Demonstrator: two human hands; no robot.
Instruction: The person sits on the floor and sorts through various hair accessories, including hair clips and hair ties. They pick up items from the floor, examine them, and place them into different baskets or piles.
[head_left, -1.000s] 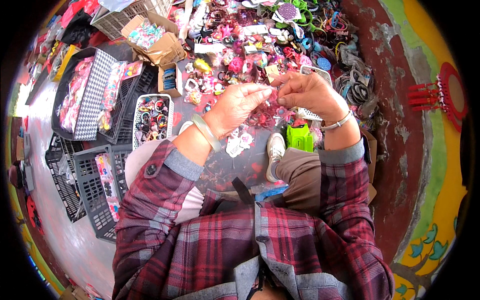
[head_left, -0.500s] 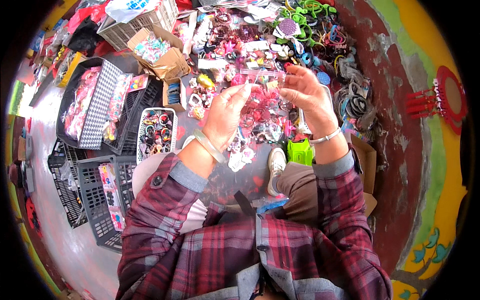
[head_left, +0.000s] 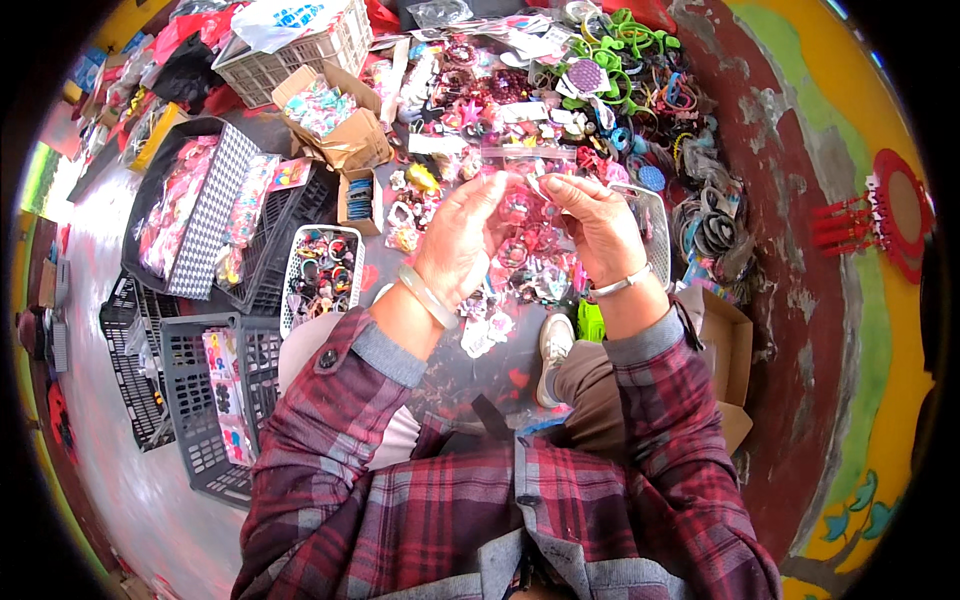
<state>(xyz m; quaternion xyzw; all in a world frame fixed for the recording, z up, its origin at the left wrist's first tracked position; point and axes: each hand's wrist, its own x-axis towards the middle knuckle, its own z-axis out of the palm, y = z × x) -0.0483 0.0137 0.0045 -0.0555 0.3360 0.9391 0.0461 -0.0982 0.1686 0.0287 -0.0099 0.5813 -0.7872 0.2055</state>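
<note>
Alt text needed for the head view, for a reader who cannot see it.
Both hands, left hand and right hand, hold up a clear plastic bag of colourful hair accessories above a dense spread of trinkets. Dark crates and a cardboard box sit to the left.

What the left hand (head_left: 462, 240) and right hand (head_left: 597, 228) pinch between them is too small to tell.

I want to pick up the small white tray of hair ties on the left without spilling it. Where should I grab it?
Probably by the two long side rims of the white tray, from straight above. It lies flat and open-topped, filled with loose hair ties, so a level grip keeps them in. Black crates crowd its left side, leaving little room there.
</note>
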